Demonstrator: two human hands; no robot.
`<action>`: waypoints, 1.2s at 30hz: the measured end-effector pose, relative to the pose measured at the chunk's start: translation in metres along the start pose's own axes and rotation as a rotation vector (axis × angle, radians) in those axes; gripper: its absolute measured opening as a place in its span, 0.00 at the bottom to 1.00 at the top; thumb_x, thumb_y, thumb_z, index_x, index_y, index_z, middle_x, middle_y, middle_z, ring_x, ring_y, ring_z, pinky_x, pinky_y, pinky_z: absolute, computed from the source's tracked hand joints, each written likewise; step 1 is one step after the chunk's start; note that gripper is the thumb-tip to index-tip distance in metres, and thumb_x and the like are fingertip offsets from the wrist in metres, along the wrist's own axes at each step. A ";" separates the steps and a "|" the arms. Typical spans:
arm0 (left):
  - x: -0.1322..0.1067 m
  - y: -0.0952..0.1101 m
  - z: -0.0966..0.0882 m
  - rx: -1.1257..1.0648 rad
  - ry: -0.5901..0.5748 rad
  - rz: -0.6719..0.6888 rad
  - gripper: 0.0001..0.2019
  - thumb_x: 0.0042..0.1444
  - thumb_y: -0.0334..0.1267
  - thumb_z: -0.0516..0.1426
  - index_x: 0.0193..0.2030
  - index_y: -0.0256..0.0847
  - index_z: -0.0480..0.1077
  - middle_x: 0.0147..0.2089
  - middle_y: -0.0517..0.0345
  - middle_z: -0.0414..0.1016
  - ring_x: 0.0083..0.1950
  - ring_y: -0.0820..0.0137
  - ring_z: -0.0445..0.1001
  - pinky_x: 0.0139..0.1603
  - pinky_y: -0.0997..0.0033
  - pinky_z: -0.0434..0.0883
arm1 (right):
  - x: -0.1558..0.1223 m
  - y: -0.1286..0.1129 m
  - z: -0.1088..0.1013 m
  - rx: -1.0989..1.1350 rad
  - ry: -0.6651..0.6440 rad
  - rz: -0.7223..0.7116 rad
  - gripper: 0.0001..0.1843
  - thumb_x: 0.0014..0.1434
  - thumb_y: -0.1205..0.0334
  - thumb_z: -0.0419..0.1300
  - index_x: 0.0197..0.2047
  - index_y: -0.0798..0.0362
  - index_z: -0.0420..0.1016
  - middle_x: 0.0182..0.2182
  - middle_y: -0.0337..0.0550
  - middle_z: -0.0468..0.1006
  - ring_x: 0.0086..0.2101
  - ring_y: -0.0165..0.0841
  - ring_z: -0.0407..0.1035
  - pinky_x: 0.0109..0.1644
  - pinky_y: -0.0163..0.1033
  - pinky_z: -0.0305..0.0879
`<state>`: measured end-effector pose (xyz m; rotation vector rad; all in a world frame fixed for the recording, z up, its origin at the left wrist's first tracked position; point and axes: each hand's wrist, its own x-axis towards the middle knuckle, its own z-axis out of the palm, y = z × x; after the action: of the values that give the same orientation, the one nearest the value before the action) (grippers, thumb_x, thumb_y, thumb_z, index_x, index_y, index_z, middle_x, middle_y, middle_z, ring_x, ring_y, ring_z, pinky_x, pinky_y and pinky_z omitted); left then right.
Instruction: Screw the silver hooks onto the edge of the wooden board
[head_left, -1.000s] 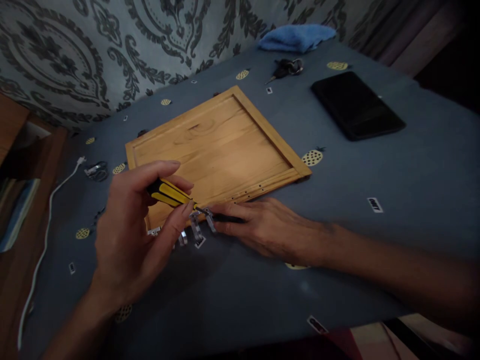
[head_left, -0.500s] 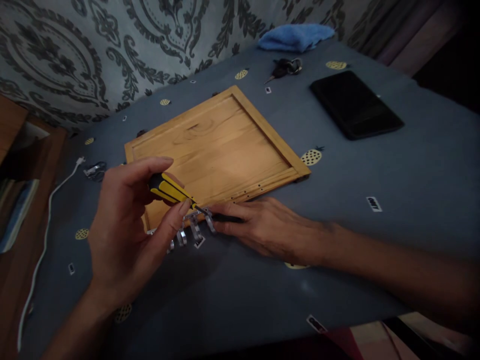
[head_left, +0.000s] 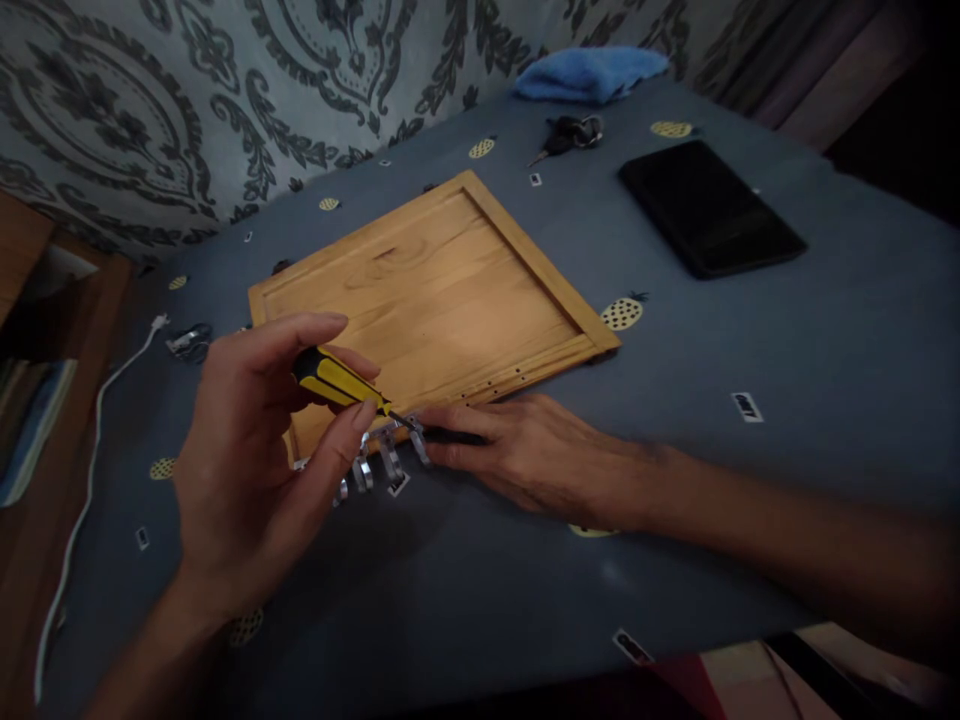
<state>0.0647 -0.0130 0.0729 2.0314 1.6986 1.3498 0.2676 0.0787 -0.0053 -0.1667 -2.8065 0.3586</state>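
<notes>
A screwdriver [head_left: 341, 383] with a yellow and black handle is gripped between the thumb and fingers of my left hand [head_left: 251, 430]. Its shaft slants down to the right, and the tip meets a row of silver metal hooks [head_left: 389, 456] along the near edge of a framed wooden board [head_left: 420, 300]. My right hand [head_left: 536, 455] rests at that edge, its fingertips closed against the rightmost hook [head_left: 418, 443]. Something dark shows between its fingers, too hidden to name. Small dark holes dot the board's edge right of the hooks.
On the blue pineapple-print tablecloth [head_left: 720, 360] lie a black tablet [head_left: 709, 210], keys [head_left: 568, 137] and a blue cloth [head_left: 591, 75]. To the left are a small metal item [head_left: 189, 342], a white cable [head_left: 96, 470] and a wooden shelf [head_left: 97, 330]. Patterned fabric hangs behind.
The screwdriver handle has turned slightly in my left hand, and its fingers have shifted a little. My right hand and the board stay in place.
</notes>
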 end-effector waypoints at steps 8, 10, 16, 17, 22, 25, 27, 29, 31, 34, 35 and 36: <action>-0.003 0.000 -0.002 0.152 0.031 0.025 0.26 0.56 0.29 0.65 0.60 0.54 0.69 0.46 0.60 0.72 0.46 0.66 0.77 0.47 0.59 0.76 | 0.000 0.000 0.001 0.019 0.008 0.008 0.27 0.57 0.76 0.60 0.59 0.50 0.74 0.61 0.43 0.73 0.38 0.34 0.77 0.27 0.37 0.64; -0.001 0.002 0.000 0.060 0.020 0.010 0.27 0.56 0.27 0.65 0.60 0.53 0.68 0.47 0.60 0.72 0.45 0.68 0.78 0.42 0.63 0.79 | -0.001 0.000 0.001 0.024 0.003 0.012 0.26 0.58 0.75 0.59 0.59 0.50 0.73 0.61 0.43 0.73 0.38 0.33 0.77 0.28 0.37 0.65; -0.001 0.002 0.001 -0.016 -0.013 -0.053 0.24 0.56 0.27 0.65 0.58 0.50 0.69 0.47 0.60 0.73 0.46 0.68 0.79 0.47 0.64 0.79 | 0.001 -0.001 -0.001 0.030 -0.015 0.008 0.27 0.57 0.77 0.59 0.59 0.50 0.73 0.61 0.44 0.73 0.40 0.35 0.77 0.29 0.36 0.66; -0.001 0.001 0.000 0.011 -0.008 -0.050 0.24 0.56 0.28 0.65 0.57 0.50 0.70 0.46 0.60 0.73 0.46 0.68 0.78 0.48 0.64 0.78 | 0.001 -0.001 -0.002 0.031 -0.017 0.004 0.27 0.57 0.77 0.59 0.59 0.51 0.74 0.62 0.45 0.73 0.41 0.36 0.77 0.29 0.37 0.67; -0.001 0.000 0.001 0.019 0.017 -0.033 0.24 0.55 0.27 0.66 0.56 0.51 0.71 0.45 0.61 0.74 0.45 0.70 0.78 0.46 0.66 0.78 | 0.002 -0.001 -0.004 0.037 -0.059 0.011 0.27 0.59 0.77 0.58 0.60 0.51 0.73 0.63 0.46 0.71 0.42 0.37 0.77 0.31 0.38 0.70; 0.001 0.002 0.001 -0.077 -0.017 -0.065 0.26 0.57 0.24 0.63 0.59 0.52 0.68 0.45 0.62 0.75 0.46 0.70 0.80 0.44 0.67 0.80 | 0.001 0.000 -0.003 0.038 -0.050 0.012 0.27 0.59 0.77 0.57 0.60 0.50 0.73 0.62 0.45 0.72 0.41 0.35 0.77 0.30 0.37 0.69; 0.002 0.005 -0.001 -0.088 -0.021 -0.063 0.26 0.57 0.23 0.62 0.59 0.51 0.68 0.45 0.62 0.76 0.46 0.70 0.80 0.43 0.69 0.81 | 0.001 0.000 -0.001 0.036 -0.028 0.008 0.26 0.58 0.77 0.58 0.59 0.50 0.74 0.61 0.44 0.73 0.40 0.35 0.77 0.29 0.37 0.68; 0.003 0.006 -0.003 -0.094 0.007 -0.051 0.25 0.56 0.23 0.63 0.58 0.50 0.69 0.45 0.62 0.76 0.46 0.69 0.80 0.45 0.67 0.81 | 0.000 0.000 0.000 0.029 -0.007 0.006 0.26 0.57 0.77 0.58 0.57 0.51 0.75 0.61 0.44 0.73 0.38 0.35 0.77 0.28 0.37 0.67; 0.004 0.007 -0.004 -0.105 0.042 -0.049 0.25 0.55 0.23 0.64 0.57 0.50 0.70 0.44 0.61 0.76 0.45 0.68 0.80 0.49 0.63 0.81 | 0.000 0.000 0.000 0.024 -0.009 0.000 0.27 0.55 0.78 0.58 0.57 0.51 0.75 0.61 0.44 0.73 0.37 0.34 0.77 0.27 0.38 0.66; 0.005 0.007 -0.003 -0.101 0.045 -0.046 0.25 0.55 0.23 0.64 0.57 0.50 0.70 0.44 0.62 0.75 0.46 0.68 0.80 0.50 0.63 0.81 | 0.001 0.000 -0.002 0.022 -0.030 0.006 0.28 0.54 0.79 0.56 0.57 0.51 0.75 0.62 0.44 0.73 0.36 0.34 0.77 0.27 0.38 0.65; 0.004 0.006 -0.002 -0.093 0.036 -0.034 0.26 0.55 0.23 0.64 0.57 0.50 0.70 0.44 0.62 0.76 0.46 0.69 0.80 0.48 0.65 0.81 | 0.001 -0.001 -0.003 0.023 -0.037 0.009 0.29 0.54 0.79 0.56 0.57 0.51 0.74 0.62 0.44 0.73 0.36 0.34 0.77 0.26 0.38 0.65; 0.004 0.006 -0.001 -0.083 0.028 -0.021 0.26 0.55 0.23 0.64 0.57 0.49 0.70 0.44 0.62 0.76 0.46 0.69 0.80 0.46 0.67 0.81 | 0.001 -0.001 -0.003 0.024 -0.043 0.012 0.29 0.54 0.79 0.56 0.58 0.51 0.74 0.62 0.44 0.73 0.37 0.34 0.77 0.26 0.38 0.65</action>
<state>0.0673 -0.0119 0.0795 1.9533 1.6413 1.4235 0.2673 0.0788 -0.0015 -0.1731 -2.8438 0.4027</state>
